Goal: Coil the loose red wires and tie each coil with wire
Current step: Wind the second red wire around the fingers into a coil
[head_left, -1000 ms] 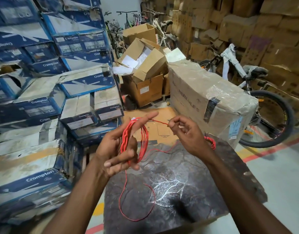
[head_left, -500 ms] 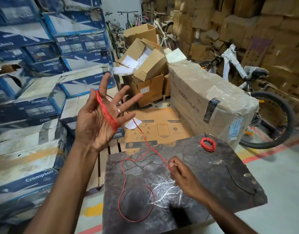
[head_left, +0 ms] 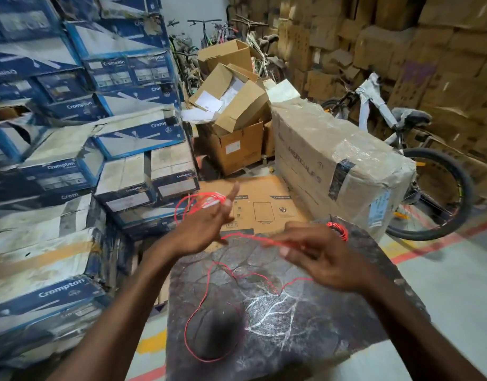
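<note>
Two hands work one red wire [head_left: 245, 237] above a dark slab [head_left: 333, 339]; one tied coil [head_left: 338, 231] lies done.
The left hand [head_left: 206, 224] has its fingers stretched out, with several red loops hung over them. The blurred right hand [head_left: 322, 259] pinches the taut strand between thumb and fingers. The slack trails across the slab into one loop near its near-left edge. The coil sits at the far right edge. Blue boxes [head_left: 58, 171] crowd the left side, one wrapped carton [head_left: 319, 149] and one bicycle [head_left: 374, 103] stand far right, and grey floor shows to the right.
</note>
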### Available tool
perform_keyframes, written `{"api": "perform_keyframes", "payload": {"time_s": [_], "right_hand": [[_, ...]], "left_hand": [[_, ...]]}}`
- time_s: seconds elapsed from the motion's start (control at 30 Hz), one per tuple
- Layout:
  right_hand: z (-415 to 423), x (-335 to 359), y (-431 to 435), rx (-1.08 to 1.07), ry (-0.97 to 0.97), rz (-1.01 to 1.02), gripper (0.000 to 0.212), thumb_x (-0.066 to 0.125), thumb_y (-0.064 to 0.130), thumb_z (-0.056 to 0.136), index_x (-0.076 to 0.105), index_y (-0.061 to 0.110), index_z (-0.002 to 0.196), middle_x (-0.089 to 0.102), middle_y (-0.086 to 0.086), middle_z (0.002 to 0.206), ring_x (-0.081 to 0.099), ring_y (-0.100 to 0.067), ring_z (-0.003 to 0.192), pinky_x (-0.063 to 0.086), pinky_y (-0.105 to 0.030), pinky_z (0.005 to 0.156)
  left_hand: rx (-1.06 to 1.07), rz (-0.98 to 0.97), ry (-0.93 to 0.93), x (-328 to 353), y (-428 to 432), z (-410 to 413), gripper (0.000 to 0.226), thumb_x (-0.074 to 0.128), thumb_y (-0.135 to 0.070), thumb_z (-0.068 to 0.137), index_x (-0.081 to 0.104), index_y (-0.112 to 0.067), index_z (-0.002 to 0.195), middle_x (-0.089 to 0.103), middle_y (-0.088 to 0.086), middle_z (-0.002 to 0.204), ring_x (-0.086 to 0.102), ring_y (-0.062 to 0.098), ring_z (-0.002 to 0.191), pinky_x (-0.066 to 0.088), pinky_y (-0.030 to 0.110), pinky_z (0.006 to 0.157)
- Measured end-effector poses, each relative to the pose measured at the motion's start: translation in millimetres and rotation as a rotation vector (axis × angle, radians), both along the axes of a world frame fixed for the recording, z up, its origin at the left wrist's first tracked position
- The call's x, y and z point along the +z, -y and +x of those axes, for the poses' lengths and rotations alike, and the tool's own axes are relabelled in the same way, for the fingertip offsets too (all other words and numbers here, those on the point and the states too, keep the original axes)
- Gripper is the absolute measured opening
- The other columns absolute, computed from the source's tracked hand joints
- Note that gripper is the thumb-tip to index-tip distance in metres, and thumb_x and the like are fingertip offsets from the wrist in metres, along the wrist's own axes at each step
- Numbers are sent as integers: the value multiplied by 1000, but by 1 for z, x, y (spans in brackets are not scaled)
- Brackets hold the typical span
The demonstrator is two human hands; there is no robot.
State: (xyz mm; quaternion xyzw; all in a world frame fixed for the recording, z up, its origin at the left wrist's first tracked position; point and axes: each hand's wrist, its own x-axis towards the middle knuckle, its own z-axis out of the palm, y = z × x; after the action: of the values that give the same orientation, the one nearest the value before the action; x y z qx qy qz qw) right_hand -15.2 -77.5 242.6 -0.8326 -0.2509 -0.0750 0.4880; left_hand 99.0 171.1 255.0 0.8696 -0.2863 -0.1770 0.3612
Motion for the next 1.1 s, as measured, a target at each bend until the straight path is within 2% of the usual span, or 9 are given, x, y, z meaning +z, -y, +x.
{"api": "perform_keyframes", "payload": {"time_s": [0.13, 0.27, 0.37, 0.47, 0.53, 0.73, 0.93, 1.0, 1.1], "right_hand": [[26, 11, 17, -256, 103, 213, 12, 74, 25, 91, 77, 27, 102, 69, 1, 86, 56, -19, 69, 41, -24, 61], [51, 2, 15, -374, 34, 432, 8, 73, 14, 93, 75, 21, 97, 75, 1, 90, 62, -30, 72, 50, -35, 73], [60, -14, 4, -365, -133, 531, 7, 65, 11, 99, 72, 12, 99, 71, 8, 79, 49, -8, 51, 42, -18, 50], [61, -35, -9, -349, -273, 540, 8, 65, 22, 98, 71, 16, 95, 70, 2, 78, 36, -9, 38, 32, -17, 37], [58, -48, -19, -327, -322, 507, 20, 63, 33, 95, 70, 14, 93, 68, 0, 72, 35, -7, 35, 30, -17, 35], [40, -83, -40, -199, -428, 418, 38, 41, 39, 104, 62, 9, 93, 56, -4, 58, 35, -10, 32, 28, -16, 35], [13, -105, -42, -147, -492, 461, 27, 42, 37, 107, 49, 24, 85, 40, 0, 57, 28, -8, 42, 27, -18, 38], [5, -114, -38, -154, -517, 418, 28, 43, 37, 109, 46, 27, 83, 39, 1, 59, 29, -10, 44, 28, -21, 38], [-9, -124, -31, -138, -540, 362, 33, 49, 54, 103, 46, 27, 84, 34, 1, 63, 27, -17, 52, 23, -29, 42]], "left_hand": [[-118, -19, -319, -15, -3, -18, 54, 21, -67, 101, 16, -57, 154, 58, 9, 145, 76, 27, 70, 58, 37, 66], [-319, -342, -936, -11, -4, -42, 56, 19, -55, 104, 27, -39, 158, 73, 30, 103, 53, 16, 33, 59, 25, 76], [-422, -805, -1282, -10, -3, -56, 59, 20, -47, 107, 23, -24, 161, 74, 24, 77, 54, 15, 33, 63, 37, 75], [-459, -1133, -1233, -2, 5, -65, 59, 14, -43, 108, 19, -19, 161, 50, 5, 45, 27, 16, 25, 46, 28, 49], [-405, -1250, -1141, 2, 11, -65, 57, 16, -42, 108, 27, -19, 159, 28, 1, 46, 20, 14, 30, 37, 28, 48], [-371, -1549, -1174, 7, 28, -48, 54, 21, -43, 110, 58, -10, 129, 28, 0, 56, 29, 14, 44, 57, 41, 79], [-77, -1672, -984, 18, 25, -28, 42, 25, -40, 112, 52, -19, 88, 31, -4, 55, 40, 11, 46, 52, 50, 98], [12, -1682, -908, 23, 22, -20, 39, 31, -40, 111, 59, -20, 92, 46, -7, 58, 59, 10, 63, 40, 65, 108], [110, -1591, -731, 32, 14, -6, 42, 32, -46, 108, 58, -29, 136, 68, -7, 78, 67, 23, 114, 30, 79, 103]]}}
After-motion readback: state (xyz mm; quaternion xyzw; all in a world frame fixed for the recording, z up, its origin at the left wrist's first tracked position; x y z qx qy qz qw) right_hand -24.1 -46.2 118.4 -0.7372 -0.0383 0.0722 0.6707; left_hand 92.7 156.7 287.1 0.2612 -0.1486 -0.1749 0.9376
